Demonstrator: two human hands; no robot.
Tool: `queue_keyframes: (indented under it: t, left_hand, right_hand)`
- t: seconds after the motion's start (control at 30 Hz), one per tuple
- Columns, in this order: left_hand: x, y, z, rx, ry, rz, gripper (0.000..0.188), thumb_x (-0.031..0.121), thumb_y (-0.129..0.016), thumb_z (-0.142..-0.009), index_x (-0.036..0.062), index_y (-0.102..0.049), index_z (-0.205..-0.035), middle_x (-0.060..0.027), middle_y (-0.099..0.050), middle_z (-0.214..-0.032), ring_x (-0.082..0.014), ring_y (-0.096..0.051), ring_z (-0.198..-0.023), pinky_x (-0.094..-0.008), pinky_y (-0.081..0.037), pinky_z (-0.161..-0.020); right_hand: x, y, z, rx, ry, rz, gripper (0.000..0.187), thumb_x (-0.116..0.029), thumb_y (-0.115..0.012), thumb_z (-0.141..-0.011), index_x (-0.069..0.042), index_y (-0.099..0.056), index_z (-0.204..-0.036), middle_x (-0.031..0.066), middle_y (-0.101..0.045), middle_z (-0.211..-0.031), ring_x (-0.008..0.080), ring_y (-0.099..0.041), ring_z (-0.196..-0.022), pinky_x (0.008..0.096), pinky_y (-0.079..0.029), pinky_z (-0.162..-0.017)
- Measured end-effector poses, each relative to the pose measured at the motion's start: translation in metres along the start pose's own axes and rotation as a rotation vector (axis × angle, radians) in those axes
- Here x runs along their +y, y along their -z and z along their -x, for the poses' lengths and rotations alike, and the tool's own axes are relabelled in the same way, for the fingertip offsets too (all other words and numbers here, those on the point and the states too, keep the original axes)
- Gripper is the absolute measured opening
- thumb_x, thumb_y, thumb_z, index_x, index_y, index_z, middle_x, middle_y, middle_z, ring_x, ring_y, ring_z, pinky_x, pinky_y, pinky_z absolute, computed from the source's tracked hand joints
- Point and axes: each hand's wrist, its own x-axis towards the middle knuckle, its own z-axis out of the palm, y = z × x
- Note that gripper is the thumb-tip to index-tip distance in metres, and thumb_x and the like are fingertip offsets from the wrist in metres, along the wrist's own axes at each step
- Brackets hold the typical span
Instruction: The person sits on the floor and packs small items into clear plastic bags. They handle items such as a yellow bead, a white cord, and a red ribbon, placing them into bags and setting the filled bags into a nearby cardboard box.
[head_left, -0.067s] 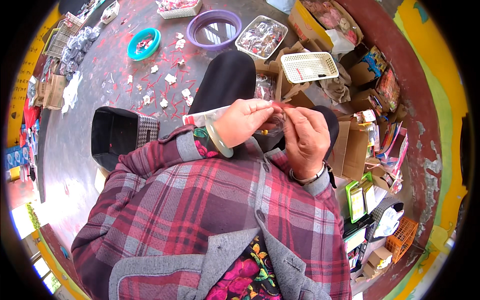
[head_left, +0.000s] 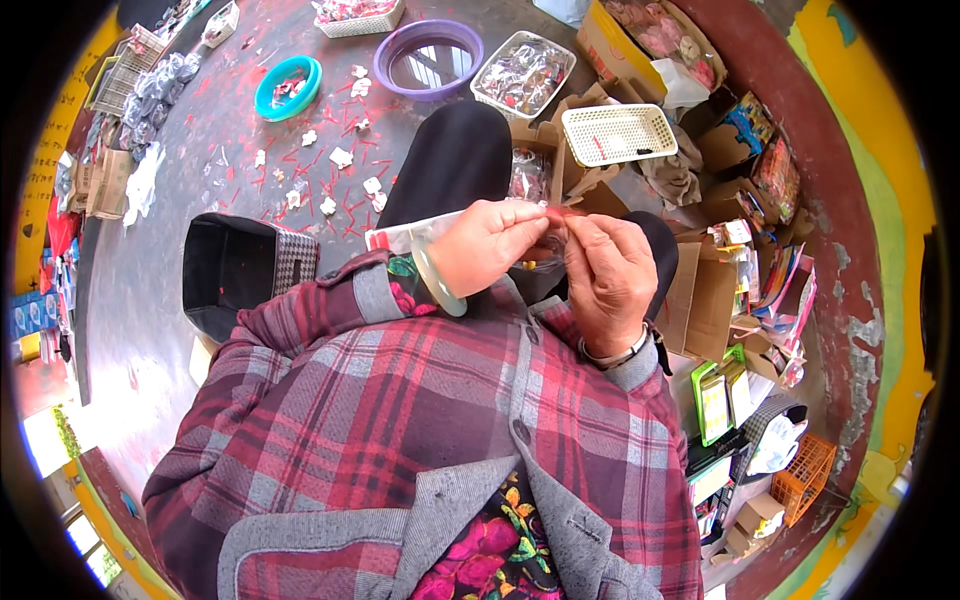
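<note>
Over my lap, both hands meet fingertip to fingertip. My left hand (head_left: 485, 243), with a pale bangle (head_left: 437, 280) at its wrist, is closed in a pinch on a thin red strip (head_left: 565, 212). My right hand (head_left: 612, 275) pinches the other end of this strip between thumb and forefinger. The strip is small and blurred, so its exact kind does not show. Below the fingers, a clear plastic piece (head_left: 545, 255) is partly hidden by the hands. A white and red edge of something flat (head_left: 400, 233) shows beside my left wrist.
Red slivers and white scraps (head_left: 341, 158) litter the grey floor ahead. Beyond them stand a teal basin (head_left: 314, 88), a purple basin (head_left: 383, 62) and a white basket of small packets (head_left: 478, 88). A black-lined bin (head_left: 225, 270) is at left; cardboard boxes (head_left: 708, 300) crowd the right.
My right hand has shifted slightly up and left, its fingers nearer my left fingertips. My left hand has barely moved.
</note>
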Motion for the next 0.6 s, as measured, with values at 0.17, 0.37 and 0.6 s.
queue_keyframes:
  t: [0.17, 0.37, 0.6]
  left_hand:
    - [-0.0042, -0.0003, 0.001, -0.053, -0.123, -0.257, 0.028, 0.008, -0.041, -0.093, -0.0032, -0.05, -0.118, -0.0077, -0.059, -0.105, -0.0136, -0.057, -0.096, -0.0259, -0.047, -0.084]
    - [0.0004, -0.0008, 0.0004, -0.049, -0.325, -0.777, 0.023, 0.005, -0.046, -0.089, -0.0033, -0.053, -0.109, -0.0159, -0.062, -0.088, -0.0226, -0.063, -0.083, -0.0286, -0.049, -0.071]
    - [-0.0005, -0.0016, 0.0007, -0.044, -0.419, -0.925, 0.021, 0.006, -0.051, -0.084, -0.001, -0.056, -0.104, -0.0214, -0.059, -0.082, -0.036, -0.059, -0.076, -0.0352, -0.047, -0.064]
  right_hand:
    - [0.001, -0.0016, -0.0001, -0.039, 0.031, 0.029, 0.02, -0.003, -0.066, -0.066, -0.005, -0.064, -0.085, 0.0056, -0.06, -0.079, 0.0224, -0.057, -0.071, 0.0308, -0.044, -0.062]
    - [0.0008, -0.0002, -0.0004, -0.112, 0.151, 0.191, 0.019, -0.007, -0.063, -0.064, -0.005, -0.061, -0.083, 0.0039, -0.058, -0.077, 0.0202, -0.056, -0.07, 0.0314, -0.042, -0.061]
    - [-0.0027, -0.0002, -0.0026, -0.154, 0.234, 0.279, 0.018, -0.01, -0.062, -0.064, -0.005, -0.059, -0.081, 0.004, -0.056, -0.077, 0.0202, -0.054, -0.071, 0.0315, -0.041, -0.06]
